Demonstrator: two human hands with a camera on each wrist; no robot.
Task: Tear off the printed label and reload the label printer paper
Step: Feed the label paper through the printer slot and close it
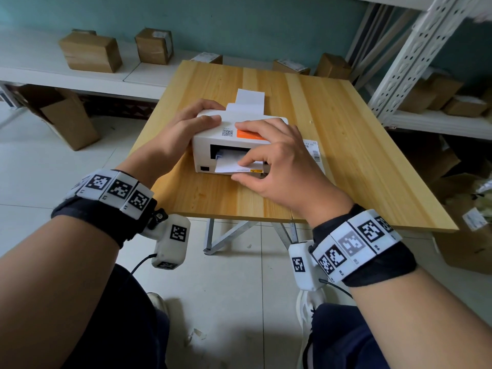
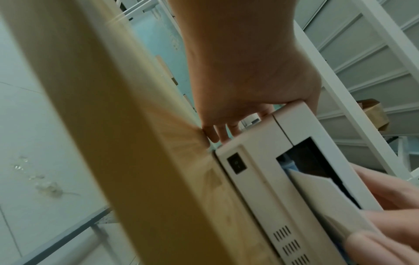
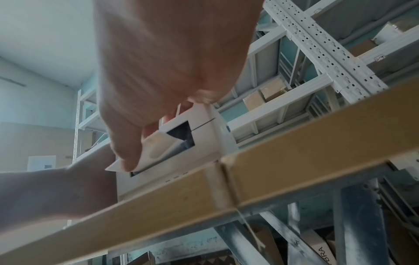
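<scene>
A white label printer (image 1: 206,151) with an orange patch (image 1: 250,135) on its lid stands on the wooden table (image 1: 351,161). My left hand (image 1: 210,113) holds the printer's top left corner, fingers curled over its far edge and thumb on the lid; the left wrist view shows those fingers (image 2: 223,133) down its side. A printed label (image 1: 226,166) sticks out of the front slot. My right hand (image 1: 239,170) pinches this label (image 3: 158,148) between thumb and forefinger, its other fingers lying on the orange patch. A folded stack of blank label paper (image 1: 249,101) lies behind the printer.
Another printed label (image 1: 313,151) lies on the table right of the printer. Cardboard boxes (image 1: 90,51) sit on the low white shelf behind the table. White metal racking (image 1: 415,57) with more boxes stands to the right. An open carton (image 1: 66,118) is on the floor at left.
</scene>
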